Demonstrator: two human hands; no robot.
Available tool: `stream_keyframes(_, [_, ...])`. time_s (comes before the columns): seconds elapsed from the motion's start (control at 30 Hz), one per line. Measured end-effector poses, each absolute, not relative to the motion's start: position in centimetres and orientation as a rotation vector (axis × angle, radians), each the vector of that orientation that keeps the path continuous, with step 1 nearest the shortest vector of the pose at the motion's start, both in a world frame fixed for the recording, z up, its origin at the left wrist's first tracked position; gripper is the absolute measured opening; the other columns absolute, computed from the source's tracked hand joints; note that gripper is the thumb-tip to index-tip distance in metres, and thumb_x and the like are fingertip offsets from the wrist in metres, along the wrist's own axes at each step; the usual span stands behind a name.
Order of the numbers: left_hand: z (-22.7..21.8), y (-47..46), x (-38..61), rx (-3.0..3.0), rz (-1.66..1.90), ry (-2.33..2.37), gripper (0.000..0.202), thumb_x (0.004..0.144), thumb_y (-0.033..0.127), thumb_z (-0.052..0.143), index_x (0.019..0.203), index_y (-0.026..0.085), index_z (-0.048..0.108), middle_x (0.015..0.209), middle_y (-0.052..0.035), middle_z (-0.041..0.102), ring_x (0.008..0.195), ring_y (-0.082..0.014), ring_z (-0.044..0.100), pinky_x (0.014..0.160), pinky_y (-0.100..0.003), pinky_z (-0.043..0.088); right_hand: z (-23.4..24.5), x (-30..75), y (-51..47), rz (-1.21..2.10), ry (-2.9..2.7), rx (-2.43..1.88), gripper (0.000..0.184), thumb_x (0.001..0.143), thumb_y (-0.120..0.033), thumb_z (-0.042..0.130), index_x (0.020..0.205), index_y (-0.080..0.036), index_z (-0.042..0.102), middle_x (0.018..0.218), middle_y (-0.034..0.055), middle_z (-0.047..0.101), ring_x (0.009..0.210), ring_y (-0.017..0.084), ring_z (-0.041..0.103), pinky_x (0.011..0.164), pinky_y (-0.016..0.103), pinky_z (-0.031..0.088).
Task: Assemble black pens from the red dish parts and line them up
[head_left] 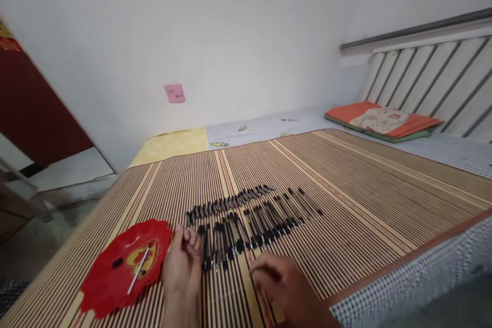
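Several black pens [253,223] lie side by side in a row on a striped bamboo mat [365,195], with a row of black pen caps [226,201] just behind them. My left hand [182,261] rests on the mat at the left end of the pen row, fingers curled, beside a red plate [111,282]. The plate holds a thin white refill [138,270] and a small black piece [117,262]. My right hand [279,279] lies knuckles up near the front of the row, fingers bent under; what it holds, if anything, is hidden.
The mat covers a bed with a patterned sheet [269,125]. An orange and green pillow [380,120] lies at the back right by a slatted headboard [434,77]. A pink note [175,93] sticks to the white wall. The floor drops off left.
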State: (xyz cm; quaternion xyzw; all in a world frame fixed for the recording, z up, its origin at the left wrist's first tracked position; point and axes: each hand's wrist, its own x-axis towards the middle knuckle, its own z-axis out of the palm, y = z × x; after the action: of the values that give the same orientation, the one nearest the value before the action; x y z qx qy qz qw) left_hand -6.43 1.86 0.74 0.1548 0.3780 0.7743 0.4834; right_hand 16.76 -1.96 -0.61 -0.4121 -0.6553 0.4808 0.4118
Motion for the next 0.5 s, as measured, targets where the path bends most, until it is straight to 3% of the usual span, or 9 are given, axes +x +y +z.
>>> stream_keyframes(0.1, [1.3,2.2,-7.5,0.316,1.892,0.913,0.029,0.091,0.034,0.062,0.069,0.017,0.053,0.062,0.0024,0.046,0.05,-0.0081,0.041,0.046,-0.018,0.037,-0.8,24.2,2.3,0.845,-1.292,-1.339,0.025,0.087,-0.043,0.058,0.091,-0.021,0.072,0.069,0.002,0.067,0.056,0.016,0.057,0.054,0.027,0.045])
stream_keyframes(0.23, [2.5,1.7,-7.9,0.265,1.886,0.923,0.022,0.091,0.024,0.057,0.071,0.015,0.058,0.062,0.0005,0.048,0.052,-0.0094,0.045,0.045,-0.017,0.04,-2.8,32.0,8.2,0.373,-1.114,-1.517,0.031,0.076,-0.043,0.061,0.088,-0.016,0.072,0.077,0.0098,0.072,0.072,0.024,0.066,0.067,0.035,0.052])
stream_keyframes(0.37, [3.3,1.1,-8.2,0.259,1.887,0.907,0.015,0.087,0.02,0.06,0.073,0.015,0.059,0.063,0.0004,0.05,0.053,-0.0095,0.046,0.045,-0.017,0.041,-3.6,33.1,11.6,0.335,-1.142,-1.544,0.023,0.068,-0.037,0.064,0.077,-0.017,0.071,0.078,0.0116,0.073,0.077,0.027,0.067,0.077,0.042,0.052])
stream_keyframes(0.5, [3.1,0.6,-9.6,0.221,2.068,0.921,0.024,0.093,0.027,0.053,0.072,0.016,0.056,0.061,0.0026,0.046,0.05,-0.0087,0.043,0.044,-0.017,0.037,-2.3,29.9,13.1,0.403,-1.161,-1.475,0.03,0.074,-0.041,0.062,0.084,-0.015,0.072,0.077,0.0105,0.073,0.071,0.024,0.067,0.071,0.037,0.053])
